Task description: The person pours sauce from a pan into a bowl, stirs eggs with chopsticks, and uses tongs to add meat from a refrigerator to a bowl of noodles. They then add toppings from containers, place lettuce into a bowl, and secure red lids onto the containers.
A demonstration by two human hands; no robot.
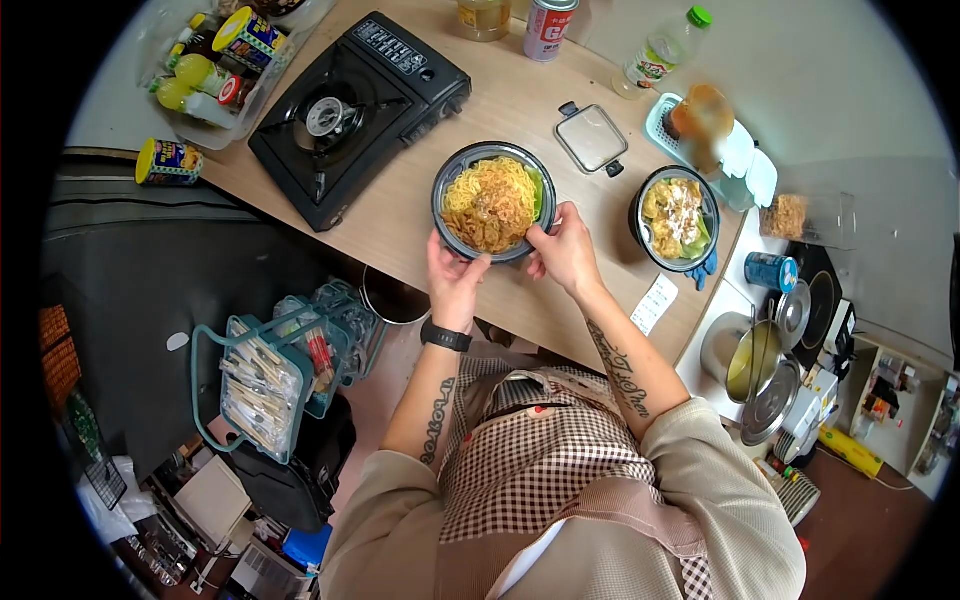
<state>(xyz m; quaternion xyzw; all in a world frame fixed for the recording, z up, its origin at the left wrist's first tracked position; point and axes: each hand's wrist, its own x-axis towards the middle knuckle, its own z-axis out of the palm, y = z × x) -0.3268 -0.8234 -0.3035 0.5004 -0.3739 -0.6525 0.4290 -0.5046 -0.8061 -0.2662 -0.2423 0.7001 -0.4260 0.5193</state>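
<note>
A round black bowl of noodles point(492, 203) is between my hands at the table's front edge. Yellow noodles, brown topping, crumbly flakes and a bit of green fill it. My left hand point(455, 280) grips the rim at the lower left, thumb along the edge. At the lower right, my right hand point(566, 250) pinches the rim between thumb and fingers. Further right stands a second black bowl point(676, 218) with pale pieces, white sauce and green leaves; neither hand touches it.
A black portable gas stove point(357, 110) sits to the left. Behind the bowls lie a clear lid with black clips point(591, 139), a gas can point(549, 28) and a green-capped bottle point(665, 52). A paper slip point(655, 304) lies right. Pots point(742, 355) stand on the side counter.
</note>
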